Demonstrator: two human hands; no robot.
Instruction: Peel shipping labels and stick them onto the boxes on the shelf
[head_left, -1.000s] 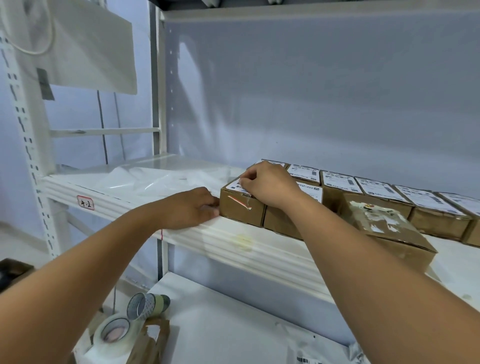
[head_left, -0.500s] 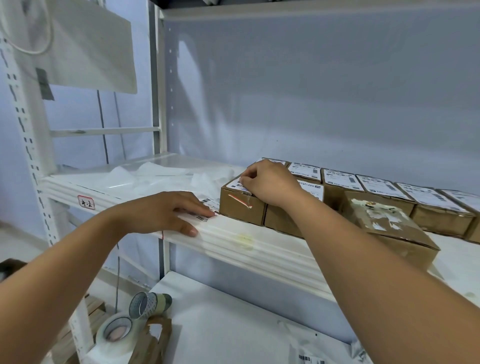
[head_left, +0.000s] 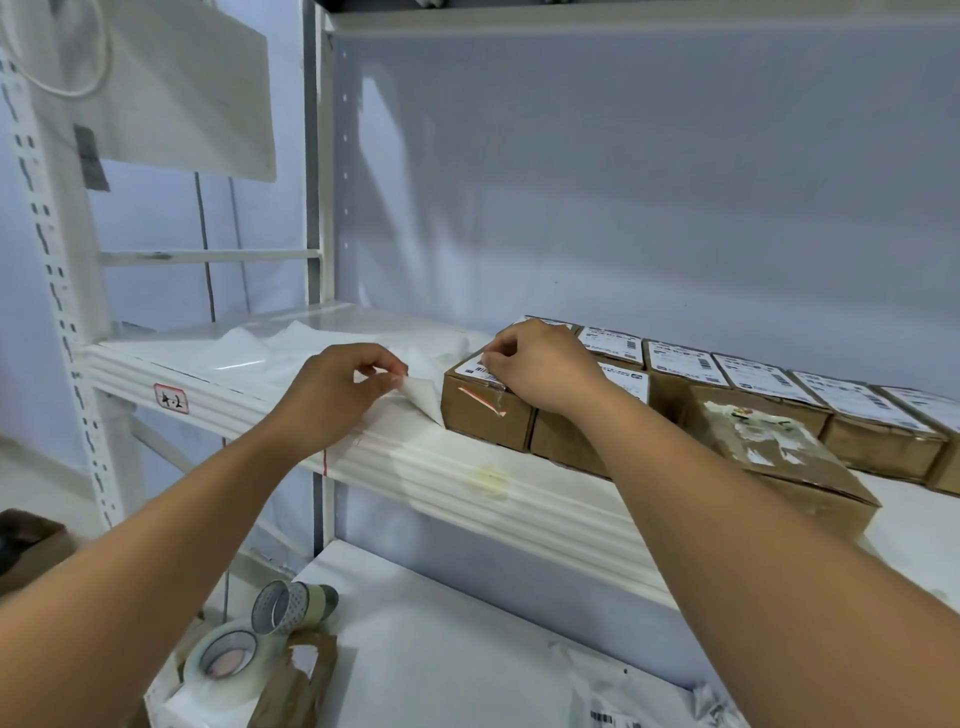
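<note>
Up off the shelf (head_left: 415, 460) edge comes the left hand (head_left: 332, 395) since the last picture. It now pinches a white paper (head_left: 422, 399) and holds its corner up, just left of the front box (head_left: 485, 418). The right hand (head_left: 545, 364) stays on top of that box, and its curled fingers pinch the label (head_left: 474, 368) there. Labelled boxes (head_left: 727, 371) sit in a row behind and right of the front box. Tape rolls (head_left: 223, 654) lie far below it.
</note>
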